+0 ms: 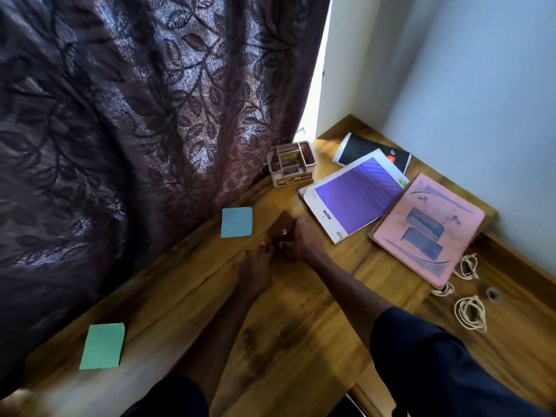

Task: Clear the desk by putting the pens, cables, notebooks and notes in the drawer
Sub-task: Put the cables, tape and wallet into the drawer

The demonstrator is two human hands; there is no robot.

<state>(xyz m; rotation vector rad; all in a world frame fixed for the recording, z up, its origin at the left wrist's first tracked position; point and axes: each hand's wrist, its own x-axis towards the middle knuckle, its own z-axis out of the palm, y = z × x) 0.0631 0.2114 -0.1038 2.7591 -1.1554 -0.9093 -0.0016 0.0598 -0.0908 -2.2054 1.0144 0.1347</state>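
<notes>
On the wooden desk [301, 341], both hands meet at a small brown pouch [281, 227] with a snap button. My right hand [302, 240] grips its right side, thumb curled at the near edge. My left hand [255, 269] lies stretched on the desk, fingertips touching the pouch's near left corner. A blue note pad [236, 222] lies just left of the pouch, a green note pad [103, 346] near the front left. A purple notebook [355, 194], a pink notebook [427, 227] and a black spiral notebook [371, 152] lie at the back right. White cables [471, 313] are coiled at the right.
A beige desk organizer [290, 164] stands at the back next to a dark leaf-patterned curtain [135, 115] that hangs along the desk's left side. Pale walls close the right corner. A cable hole [493, 294] sits near the cables.
</notes>
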